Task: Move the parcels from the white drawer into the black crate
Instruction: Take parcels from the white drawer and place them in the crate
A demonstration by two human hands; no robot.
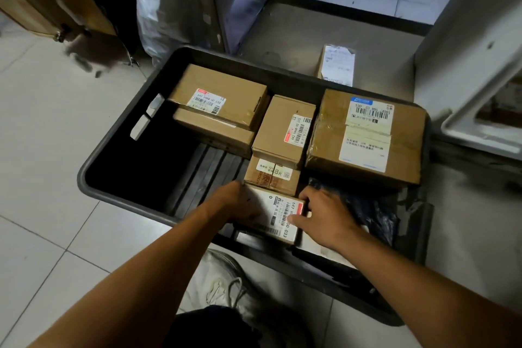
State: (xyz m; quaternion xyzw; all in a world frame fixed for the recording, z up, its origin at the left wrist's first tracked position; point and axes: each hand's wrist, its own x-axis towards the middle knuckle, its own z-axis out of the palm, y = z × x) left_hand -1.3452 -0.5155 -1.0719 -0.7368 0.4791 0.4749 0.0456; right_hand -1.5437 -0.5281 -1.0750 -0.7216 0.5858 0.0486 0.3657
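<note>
Head view looks down on a small labelled parcel point(275, 216) held between both hands at the near edge of the black crate point(113, 150), just in front of another small box point(271, 176) with a yellow-printed sticker. It seems to be in the act of being set down: its underside looks close to the crate floor or already on it, though I cannot tell whether it rests fully. So the step in hand is, by my judgement, placing this parcel among those already in the crate. The next move calls for letting go, drawing both hands clear without nudging the neighbours, and going back to the white drawer point(477, 121) at the right for another; what is left in the drawer is hidden.

Grip: the left hand point(236, 203) wraps the parcel's left end, fingers curled over its far edge; the right hand point(324, 213) clasps the right end, thumb lying across the label and fingers down the far side. Both forearms reach forward and inward from the bottom of the view, wrists fairly straight.

Around it, a middling box point(284, 131) and a large taped box point(365, 137) sit further back, two flat boxes point(219, 96) are stacked at the far left, and a dark plastic bag point(370, 212) lies just right of the right hand. Behind the crate, one more labelled packet point(337, 65) sits on the floor.
</note>
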